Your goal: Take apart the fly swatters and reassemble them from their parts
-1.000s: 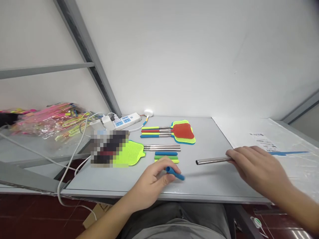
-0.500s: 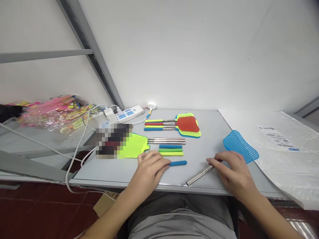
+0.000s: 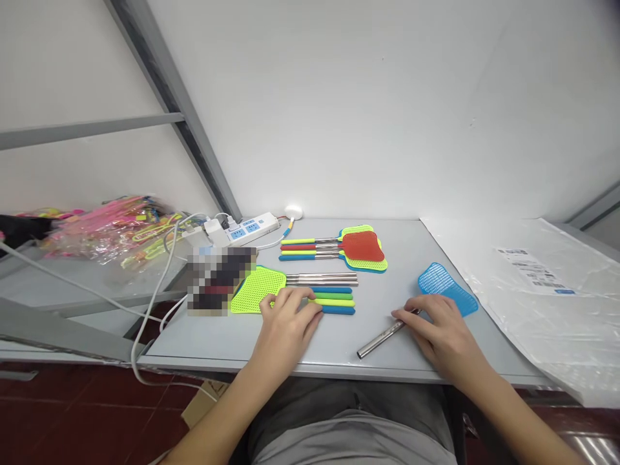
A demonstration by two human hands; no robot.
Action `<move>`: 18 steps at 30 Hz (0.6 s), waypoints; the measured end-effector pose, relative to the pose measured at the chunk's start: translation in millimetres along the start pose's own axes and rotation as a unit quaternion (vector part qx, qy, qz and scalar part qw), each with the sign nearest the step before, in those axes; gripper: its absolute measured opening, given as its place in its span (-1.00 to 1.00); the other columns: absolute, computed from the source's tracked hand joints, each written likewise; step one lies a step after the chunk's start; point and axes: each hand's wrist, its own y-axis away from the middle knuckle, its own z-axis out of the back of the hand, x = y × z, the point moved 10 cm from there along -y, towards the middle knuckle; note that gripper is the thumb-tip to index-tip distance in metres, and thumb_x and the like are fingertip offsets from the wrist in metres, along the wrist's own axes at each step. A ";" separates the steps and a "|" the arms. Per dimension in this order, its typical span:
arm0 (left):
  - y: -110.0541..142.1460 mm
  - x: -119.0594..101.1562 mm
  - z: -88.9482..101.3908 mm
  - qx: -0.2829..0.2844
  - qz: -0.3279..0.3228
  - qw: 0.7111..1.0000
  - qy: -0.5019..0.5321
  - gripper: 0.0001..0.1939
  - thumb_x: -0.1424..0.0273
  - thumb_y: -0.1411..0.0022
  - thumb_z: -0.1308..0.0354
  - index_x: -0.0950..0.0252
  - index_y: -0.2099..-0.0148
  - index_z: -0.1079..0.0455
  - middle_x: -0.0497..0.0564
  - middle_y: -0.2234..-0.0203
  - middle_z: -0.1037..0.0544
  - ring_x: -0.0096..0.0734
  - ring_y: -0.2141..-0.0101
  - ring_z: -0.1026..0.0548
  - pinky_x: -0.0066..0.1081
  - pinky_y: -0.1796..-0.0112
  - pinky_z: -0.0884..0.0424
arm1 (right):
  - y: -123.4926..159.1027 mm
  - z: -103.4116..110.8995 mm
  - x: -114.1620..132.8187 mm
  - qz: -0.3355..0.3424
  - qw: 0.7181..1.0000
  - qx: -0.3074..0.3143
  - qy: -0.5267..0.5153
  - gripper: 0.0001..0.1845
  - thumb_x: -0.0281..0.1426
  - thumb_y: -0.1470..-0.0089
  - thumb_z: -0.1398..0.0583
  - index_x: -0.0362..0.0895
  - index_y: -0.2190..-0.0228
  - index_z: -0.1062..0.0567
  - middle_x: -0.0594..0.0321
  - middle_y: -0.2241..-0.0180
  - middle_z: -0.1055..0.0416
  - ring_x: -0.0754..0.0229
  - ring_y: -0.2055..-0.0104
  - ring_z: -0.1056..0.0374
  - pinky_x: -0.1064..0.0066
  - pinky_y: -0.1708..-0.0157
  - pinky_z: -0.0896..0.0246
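Note:
My left hand (image 3: 290, 321) has its fingers closed on the left end of a blue handle grip (image 3: 339, 310) lying on the table. Beside that grip lie a yellow-green grip (image 3: 341, 302), a green grip (image 3: 339, 296) and another blue grip (image 3: 334, 290). My right hand (image 3: 438, 326) is closed around the metal rod of a blue fly swatter (image 3: 448, 289), whose mesh head points away to the right. The rod's bare end slants toward the table's front edge. Beyond my left hand lie several steel rods (image 3: 329, 279) with a yellow-green swatter head (image 3: 259, 290).
Several swatters with grips on, topped by a red head (image 3: 362, 248), lie at the back. A power strip (image 3: 252, 227) with cables stands back left, near a pixelated patch. White plastic sheeting (image 3: 523, 310) covers the right side. Bagged colourful items (image 3: 111, 226) lie far left.
My left hand has slid the blue grip back against the other grips. My right hand still holds the swatter in much the same pose. The whole view has shifted slightly.

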 end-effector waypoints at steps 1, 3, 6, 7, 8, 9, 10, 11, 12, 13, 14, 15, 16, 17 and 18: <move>0.4 0.2 0.2 0.000 0.001 1.000 0.001 -0.90 0.42 -0.32 -0.14 0.14 0.21 -0.48 0.01 0.11 -0.53 -0.20 0.08 -0.41 -0.11 0.07 -0.04 | -0.3 0.0 -0.3 -0.001 1.000 -0.001 -0.001 -0.64 -0.67 -0.14 -0.15 -0.10 0.08 -0.42 0.09 0.20 -0.35 0.07 0.17 -0.27 0.13 0.16 -0.15; 1.2 0.0 1.0 -0.001 0.002 1.000 0.005 -0.90 0.41 -0.32 -0.14 0.15 0.20 -0.48 0.02 0.11 -0.53 -0.20 0.08 -0.41 -0.12 0.07 -0.04 | -0.7 -0.3 -0.7 -0.002 1.000 -0.003 -0.001 -0.65 -0.66 -0.14 -0.15 -0.09 0.08 -0.43 0.09 0.20 -0.35 0.07 0.17 -0.27 0.14 0.16 -0.15; 2.1 -0.5 1.6 0.001 0.003 1.000 0.009 -0.90 0.42 -0.31 -0.14 0.16 0.18 -0.49 0.03 0.10 -0.53 -0.20 0.08 -0.41 -0.14 0.08 -0.06 | -0.7 -1.7 -0.2 0.003 1.000 -0.001 -0.001 -0.67 -0.65 -0.14 -0.16 -0.11 0.08 -0.43 0.08 0.19 -0.34 0.07 0.17 -0.26 0.14 0.17 -0.16; 2.3 -0.5 1.5 0.003 0.004 1.000 0.009 -0.90 0.42 -0.31 -0.14 0.16 0.17 -0.49 0.03 0.11 -0.53 -0.20 0.08 -0.41 -0.14 0.07 -0.06 | -0.6 -1.9 0.1 0.005 1.000 -0.001 0.000 -0.67 -0.65 -0.14 -0.17 -0.13 0.08 -0.44 0.07 0.18 -0.33 0.06 0.16 -0.25 0.14 0.18 -0.16; 2.4 -0.5 1.2 0.005 0.004 1.000 0.009 -0.90 0.42 -0.31 -0.15 0.16 0.17 -0.49 0.03 0.11 -0.53 -0.21 0.08 -0.41 -0.14 0.07 -0.06 | -0.4 -2.0 0.3 0.006 1.000 -0.001 0.001 -0.67 -0.65 -0.14 -0.17 -0.13 0.08 -0.44 0.06 0.18 -0.33 0.06 0.16 -0.25 0.14 0.18 -0.16; 2.6 -0.3 1.0 0.006 0.004 1.000 0.010 -0.90 0.42 -0.30 -0.15 0.16 0.16 -0.49 0.03 0.11 -0.53 -0.21 0.09 -0.41 -0.13 0.06 -0.06 | 0.0 -1.6 0.3 0.006 1.000 -0.002 0.003 -0.67 -0.65 -0.13 -0.18 -0.13 0.08 -0.45 0.05 0.18 -0.32 0.04 0.15 -0.25 0.14 0.18 -0.16; 2.8 -0.1 0.6 0.007 0.004 1.000 0.011 -0.90 0.41 -0.30 -0.16 0.17 0.16 -0.48 0.03 0.11 -0.53 -0.21 0.09 -0.41 -0.13 0.06 -0.06 | 0.5 -0.6 0.0 0.004 1.000 -0.007 0.006 -0.68 -0.64 -0.13 -0.18 -0.13 0.08 -0.45 0.05 0.17 -0.32 0.03 0.15 -0.24 0.14 0.18 -0.16; 3.1 0.1 0.4 0.007 0.004 1.000 0.013 -0.90 0.41 -0.30 -0.16 0.17 0.15 -0.48 0.03 0.11 -0.52 -0.21 0.09 -0.41 -0.13 0.05 -0.06 | 1.3 1.0 -0.6 0.000 1.000 -0.013 0.009 -0.68 -0.63 -0.13 -0.19 -0.13 0.09 -0.46 0.05 0.16 -0.31 0.03 0.14 -0.24 0.14 0.18 -0.17; 3.4 0.3 0.0 0.007 0.003 1.000 0.016 -0.90 0.41 -0.30 -0.16 0.17 0.15 -0.48 0.03 0.11 -0.52 -0.22 0.09 -0.41 -0.13 0.05 -0.06 | 2.3 3.0 -1.2 -0.004 1.000 -0.022 0.013 -0.69 -0.62 -0.13 -0.19 -0.12 0.09 -0.47 0.05 0.16 -0.31 0.02 0.14 -0.24 0.14 0.18 -0.17; 3.8 0.5 -0.4 0.007 0.002 1.000 0.019 -0.90 0.41 -0.29 -0.17 0.17 0.14 -0.47 0.03 0.11 -0.52 -0.21 0.08 -0.40 -0.13 0.05 -0.06 | 3.5 5.3 -1.7 -0.008 0.999 -0.031 0.018 -0.69 -0.61 -0.13 -0.20 -0.11 0.10 -0.48 0.05 0.16 -0.30 0.02 0.14 -0.24 0.14 0.18 -0.17; 4.1 0.5 -0.8 0.008 0.000 1.000 0.023 -0.89 0.40 -0.29 -0.17 0.17 0.13 -0.47 0.02 0.10 -0.51 -0.21 0.07 -0.40 -0.13 0.04 -0.06 | 4.8 8.1 -2.0 -0.011 0.999 -0.042 0.025 -0.69 -0.61 -0.13 -0.20 -0.10 0.10 -0.48 0.07 0.17 -0.29 0.03 0.15 -0.24 0.14 0.18 -0.17; 4.4 0.6 -1.4 0.010 -0.002 1.000 0.026 -0.89 0.39 -0.29 -0.18 0.17 0.12 -0.46 0.02 0.10 -0.51 -0.21 0.07 -0.39 -0.14 0.04 -0.06 | 6.0 10.9 -2.3 -0.015 0.998 -0.053 0.032 -0.68 -0.61 -0.13 -0.20 -0.10 0.09 -0.48 0.08 0.18 -0.28 0.05 0.17 -0.23 0.14 0.19 -0.17; 4.7 0.5 -2.0 0.012 -0.003 0.999 0.031 -0.88 0.38 -0.29 -0.18 0.17 0.12 -0.45 0.02 0.10 -0.50 -0.20 0.07 -0.39 -0.14 0.04 -0.06 | 7.0 13.8 -2.2 -0.017 0.997 -0.063 0.038 -0.67 -0.61 -0.13 -0.19 -0.09 0.08 -0.48 0.10 0.20 -0.27 0.06 0.19 -0.23 0.15 0.20 -0.16; 4.8 0.5 -2.5 0.015 -0.004 0.999 0.035 -0.88 0.37 -0.29 -0.18 0.16 0.11 -0.45 0.02 0.10 -0.50 -0.20 0.06 -0.39 -0.14 0.04 -0.06 | 7.7 16.7 -1.6 -0.018 0.996 -0.073 0.041 -0.66 -0.62 -0.13 -0.19 -0.08 0.07 -0.47 0.12 0.22 -0.26 0.08 0.21 -0.23 0.16 0.22 -0.16; 5.0 0.5 -2.8 0.018 -0.004 0.999 0.040 -0.88 0.37 -0.29 -0.18 0.16 0.11 -0.44 0.01 0.10 -0.49 -0.21 0.06 -0.38 -0.14 0.04 -0.07 | 8.0 19.3 -0.8 -0.018 0.996 -0.081 0.042 -0.64 -0.63 -0.13 -0.19 -0.08 0.06 -0.47 0.14 0.24 -0.26 0.10 0.22 -0.23 0.17 0.22 -0.16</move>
